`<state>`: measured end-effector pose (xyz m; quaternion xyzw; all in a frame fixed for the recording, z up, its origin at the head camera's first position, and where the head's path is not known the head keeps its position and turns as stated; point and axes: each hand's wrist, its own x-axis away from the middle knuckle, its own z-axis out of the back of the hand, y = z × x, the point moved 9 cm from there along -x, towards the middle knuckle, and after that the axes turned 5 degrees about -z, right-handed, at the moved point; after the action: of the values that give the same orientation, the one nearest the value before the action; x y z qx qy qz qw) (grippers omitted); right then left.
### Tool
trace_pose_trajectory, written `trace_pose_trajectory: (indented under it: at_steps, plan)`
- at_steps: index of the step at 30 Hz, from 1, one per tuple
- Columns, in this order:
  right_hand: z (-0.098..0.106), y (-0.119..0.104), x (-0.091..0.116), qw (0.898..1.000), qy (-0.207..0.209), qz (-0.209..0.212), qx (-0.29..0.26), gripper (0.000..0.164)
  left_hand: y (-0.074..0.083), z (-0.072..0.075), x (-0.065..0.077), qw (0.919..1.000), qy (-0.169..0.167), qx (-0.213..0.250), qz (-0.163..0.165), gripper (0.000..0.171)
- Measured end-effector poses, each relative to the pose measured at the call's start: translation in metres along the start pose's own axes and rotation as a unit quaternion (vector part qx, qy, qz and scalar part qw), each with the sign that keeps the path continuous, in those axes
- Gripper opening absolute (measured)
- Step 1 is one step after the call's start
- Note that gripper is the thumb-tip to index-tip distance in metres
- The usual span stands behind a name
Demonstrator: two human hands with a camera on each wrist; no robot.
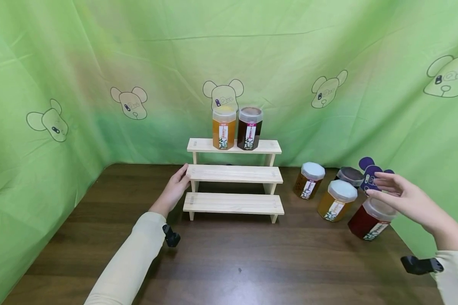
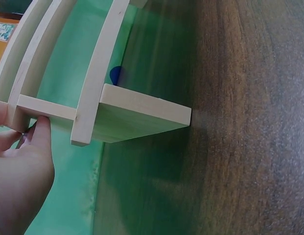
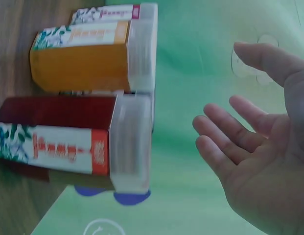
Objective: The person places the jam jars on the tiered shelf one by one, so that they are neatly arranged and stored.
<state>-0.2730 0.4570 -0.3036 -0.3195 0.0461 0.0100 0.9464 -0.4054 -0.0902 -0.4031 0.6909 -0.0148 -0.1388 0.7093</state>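
A three-tier wooden display stand (image 1: 234, 173) stands in mid-table in the head view. My left hand (image 1: 174, 188) grips the left end of its middle tier; the left wrist view shows thumb and fingers about that board. On the top tier sit an amber jar (image 1: 224, 131) and a dark jar (image 1: 249, 131), both upright. At the right, my right hand (image 1: 408, 201) hovers above a red jar (image 1: 370, 222), fingers spread and holding nothing. In the right wrist view a gap separates that hand (image 3: 264, 142) from the red jar's clear lid (image 3: 132, 142).
Left of the red jar stand a yellow jar (image 1: 336, 205), a brown jar (image 1: 308, 184) and a partly hidden dark-lidded jar (image 1: 350, 174). A purple bear-shaped piece (image 1: 370, 176) is behind the right hand. Green printed cloth (image 1: 168, 63) encloses the brown wooden table (image 1: 229, 262).
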Motion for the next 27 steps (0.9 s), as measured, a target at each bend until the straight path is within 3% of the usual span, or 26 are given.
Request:
trace_pose_trajectory:
  at_steps: [4, 11, 20, 27]
  plan:
    - [0.003, 0.014, 0.005, 1.000, -0.005, -0.015, 0.009, 0.077, -0.001, 0.000, 0.000, 1.0000, 0.000, 0.002, 0.001, 0.055]
    - [-0.007, 0.042, 0.013, 0.998, -0.054, -0.036, 0.010, 0.086, -0.002, 0.001, 0.000, 1.0000, -0.002, 0.000, 0.001, 0.055]
    - [-0.029, 0.077, 0.022, 0.990, -0.108, -0.085, -0.039, 0.092, -0.002, 0.000, -0.001, 1.0000, -0.002, -0.006, 0.001, 0.055]
    - [-0.042, 0.098, 0.022, 0.992, -0.103, -0.056, -0.038, 0.081, -0.001, 0.000, 0.000, 1.0000, -0.001, -0.005, 0.001, 0.055]
